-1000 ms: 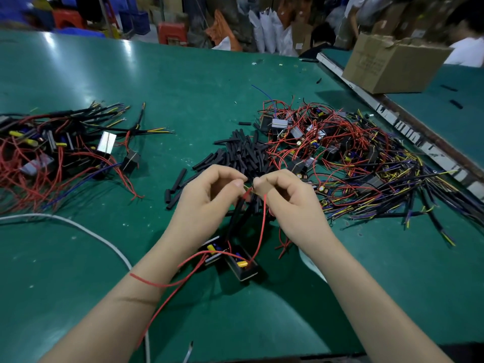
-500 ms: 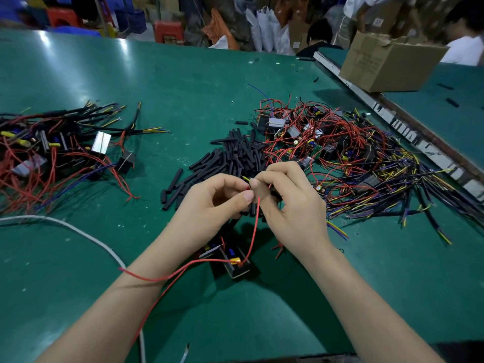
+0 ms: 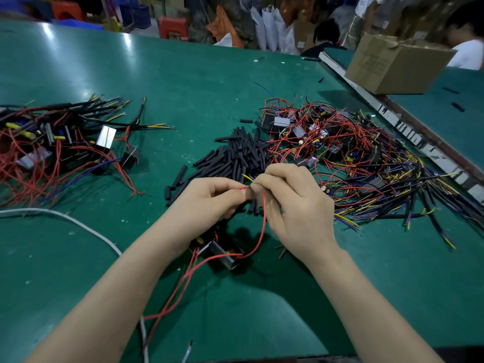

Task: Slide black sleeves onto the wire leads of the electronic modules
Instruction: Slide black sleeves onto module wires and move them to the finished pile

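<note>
1. Both hands are up over the green table (image 3: 183,82), fingertips meeting right in the middle of the shot.
2. Left hand (image 3: 209,197) has its fingers curled in, thumb and forefinger pinching the end of a red lead (image 3: 263,221). There's something dark under its fingers too, probably a sleeve, but I can't tell for sure.
3. Right hand (image 3: 293,205) is curled as well and pinches at the same spot, thumb tip against the left thumb. A yellow wire tip (image 3: 246,177) pokes out just above where the fingers meet.
4. The red lead drops from the pinch and loops down to a module (image 3: 222,254) lying on the table below and between the wrists. More red leads trail from it toward the near edge, running under the left forearm.
5. The sleeves (image 3: 241,155) sit in a loose black heap just beyond the hands, a few strays scattered to its left.
6. Right of the heap, touching it, is a big tangle of modules (image 3: 340,153) with red, yellow and dark wires.
7. Far left there's a second pile (image 3: 52,145), its leads in black sleeving with yellow tips sticking out.
8. A white cable (image 3: 78,224) curves across the near-left table.
9. A cardboard box (image 3: 392,66) sits on the next bench, top right.
</note>
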